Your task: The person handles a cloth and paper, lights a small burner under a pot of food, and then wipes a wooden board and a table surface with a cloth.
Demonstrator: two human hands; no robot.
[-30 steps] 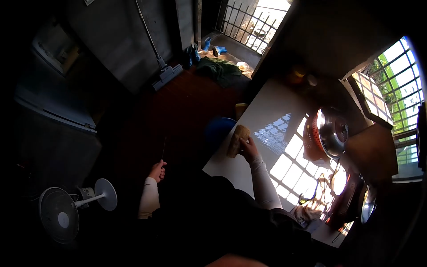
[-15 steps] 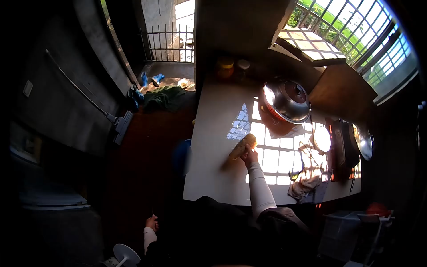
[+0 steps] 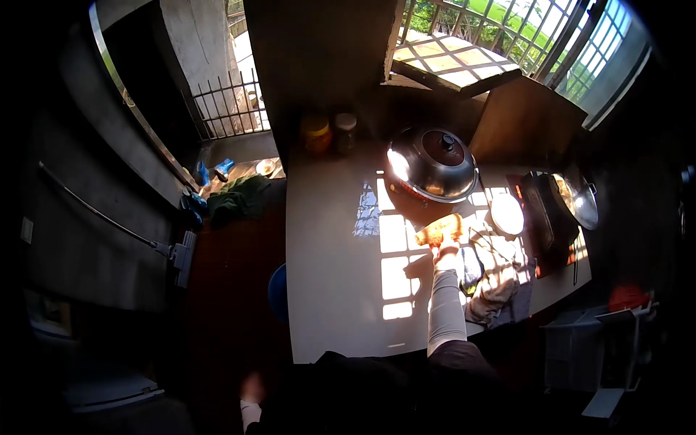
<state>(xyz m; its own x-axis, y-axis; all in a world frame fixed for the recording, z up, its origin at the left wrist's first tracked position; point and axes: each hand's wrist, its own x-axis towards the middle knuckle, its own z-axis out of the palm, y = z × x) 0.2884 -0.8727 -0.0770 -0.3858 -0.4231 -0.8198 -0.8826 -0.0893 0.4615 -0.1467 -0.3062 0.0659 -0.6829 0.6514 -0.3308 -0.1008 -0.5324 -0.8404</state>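
Note:
A yellow-orange cloth or sponge-like thing [image 3: 439,230] is held by my right hand [image 3: 446,254] over the sunlit part of the pale tabletop [image 3: 330,290]. Just beyond it sits a pot with a domed metal lid [image 3: 437,165]. A crumpled cloth [image 3: 499,279] lies to the right of my right wrist, and a white round dish [image 3: 507,214] is behind that cloth. My left hand [image 3: 252,389] hangs low beside my body, away from the table; motion blur hides its fingers.
Two jars [image 3: 316,135] stand at the back left of the table. A dark stove [image 3: 549,210] and a metal pan [image 3: 584,206] are on the right. Below the left edge is a blue stool or tub [image 3: 278,291]. A mop [image 3: 181,255] leans by the wall.
My right hand has moved right with the held thing, from the shaded tabletop into the sunlight near the crumpled cloth. The camera view has shifted. My left hand is now blurred.

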